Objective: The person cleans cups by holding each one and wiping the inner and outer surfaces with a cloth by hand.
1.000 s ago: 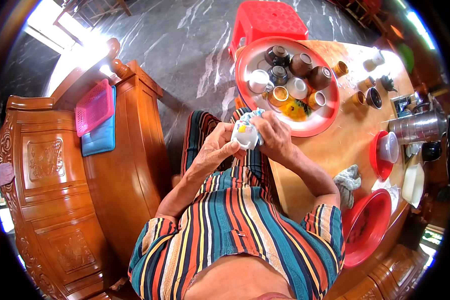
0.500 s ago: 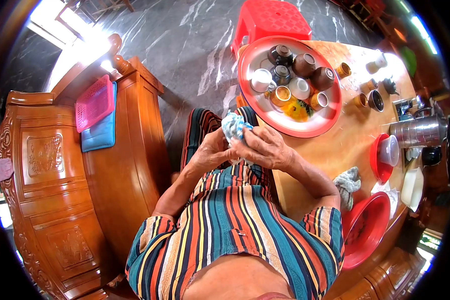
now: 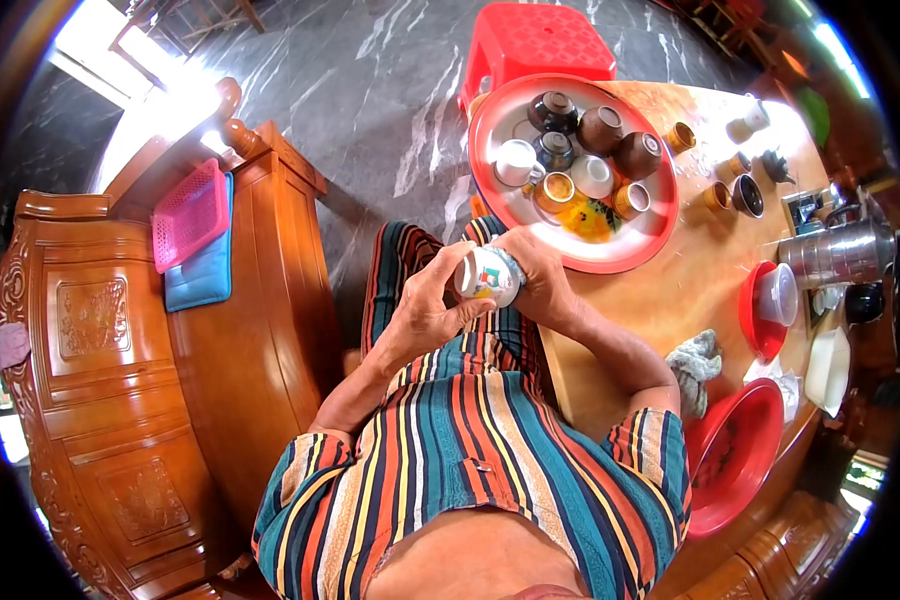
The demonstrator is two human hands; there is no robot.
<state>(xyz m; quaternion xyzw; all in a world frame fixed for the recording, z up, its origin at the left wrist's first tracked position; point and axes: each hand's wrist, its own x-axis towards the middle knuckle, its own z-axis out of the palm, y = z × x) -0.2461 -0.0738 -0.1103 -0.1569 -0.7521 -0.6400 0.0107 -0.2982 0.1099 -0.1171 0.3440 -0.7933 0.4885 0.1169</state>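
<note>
Over my lap, a white cup [image 3: 489,281] with a small coloured picture on its side lies tilted between my hands. My left hand [image 3: 428,303] is closed around the cup's base end, thumb below and fingers above. At the opposite end, my right hand [image 3: 544,275] is closed on a bluish-white cloth [image 3: 514,264], of which only a strip shows against the cup; how far it reaches inside is hidden. Just beyond my hands is a red-rimmed round tray [image 3: 618,262] bearing several cups, among them a white cup [image 3: 516,162] and a brown cup [image 3: 601,130].
The wooden table [image 3: 610,350] stretches along my right, with a grey cloth [image 3: 695,365], a red basin [image 3: 740,460], a metal pitcher [image 3: 835,257] and small cups on it. A red stool [image 3: 545,45] stands behind the tray. On the left, a wooden bench [image 3: 270,260] holds a pink basket [image 3: 190,212].
The cup has turned so its white base and printed side now show. The cloth, bunched over it before, is mostly hidden at my right hand. Both hands remain over my lap.
</note>
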